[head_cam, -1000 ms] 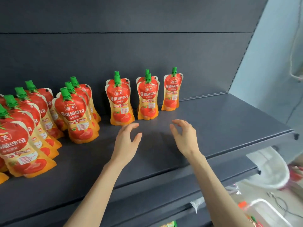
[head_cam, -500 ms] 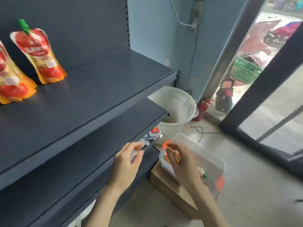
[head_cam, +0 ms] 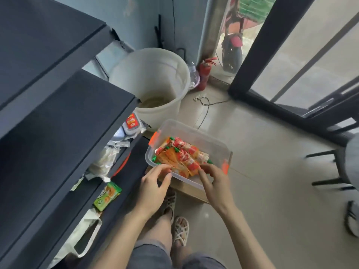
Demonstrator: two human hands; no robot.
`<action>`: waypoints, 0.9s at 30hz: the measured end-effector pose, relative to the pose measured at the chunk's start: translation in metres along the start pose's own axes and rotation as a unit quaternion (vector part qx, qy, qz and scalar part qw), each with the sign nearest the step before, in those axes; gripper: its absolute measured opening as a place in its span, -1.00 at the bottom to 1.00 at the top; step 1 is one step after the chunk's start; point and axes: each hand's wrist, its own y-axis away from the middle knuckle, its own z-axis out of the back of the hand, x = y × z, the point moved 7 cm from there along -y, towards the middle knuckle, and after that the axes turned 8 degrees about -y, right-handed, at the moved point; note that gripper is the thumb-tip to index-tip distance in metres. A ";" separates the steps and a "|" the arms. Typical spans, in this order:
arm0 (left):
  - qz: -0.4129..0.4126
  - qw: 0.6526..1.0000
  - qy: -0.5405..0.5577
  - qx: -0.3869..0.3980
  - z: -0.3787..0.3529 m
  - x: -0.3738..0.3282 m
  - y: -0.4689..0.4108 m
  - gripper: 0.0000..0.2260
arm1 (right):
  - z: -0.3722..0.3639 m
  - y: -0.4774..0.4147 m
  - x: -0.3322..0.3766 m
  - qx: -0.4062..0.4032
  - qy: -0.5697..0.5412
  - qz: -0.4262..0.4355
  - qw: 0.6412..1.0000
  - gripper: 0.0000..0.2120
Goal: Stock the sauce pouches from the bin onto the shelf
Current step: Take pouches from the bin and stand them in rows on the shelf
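A clear plastic bin (head_cam: 211, 140) with orange latches sits on a cardboard box on the floor, holding several red-and-orange sauce pouches (head_cam: 182, 157) with green caps. My left hand (head_cam: 153, 188) reaches over the bin's near left rim, fingers spread just short of the pouches. My right hand (head_cam: 213, 181) is at the near right rim, its fingertips touching the pouch pile. Neither hand visibly holds a pouch. The dark grey shelf (head_cam: 50, 55) runs along the left; the stocked pouches on it are out of view.
A white bucket (head_cam: 153, 80) stands behind the bin, a red fire extinguisher (head_cam: 204, 74) beyond it. Lower shelves hold packets, including a green one (head_cam: 106, 195). My sandalled feet (head_cam: 179, 228) stand just before the box. A dark stool (head_cam: 330, 169) is at right.
The view swung from the upper shelf down to the floor bin. Both hands dropped from the shelf surface and now reach into the bin of pouches.
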 end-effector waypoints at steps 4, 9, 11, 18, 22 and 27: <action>0.039 0.998 0.002 0.047 -0.034 0.018 -0.050 -0.85 | -0.008 -0.039 -0.036 -0.011 -0.006 -0.058 0.998 -0.89; 0.095 0.990 -0.007 0.099 -0.080 0.064 -0.112 -0.87 | -0.032 -0.085 -0.093 -0.018 -0.034 -0.153 0.987 -0.90; 0.119 0.986 -0.002 0.117 -0.104 0.090 -0.136 -0.87 | -0.046 -0.101 -0.121 -0.016 -0.036 -0.183 0.982 -0.90; 0.210 0.960 -0.044 0.179 -0.194 0.188 -0.191 -0.85 | -0.097 -0.144 -0.229 -0.010 -0.037 -0.295 0.955 -0.90; 0.180 0.961 -0.119 0.174 -0.224 0.227 -0.220 -0.69 | -0.128 -0.164 -0.285 0.001 -0.030 -0.330 0.943 -0.88; 0.113 0.947 -0.222 0.204 -0.249 0.261 -0.254 -0.38 | -0.164 -0.182 -0.342 0.050 0.007 -0.328 0.943 -0.68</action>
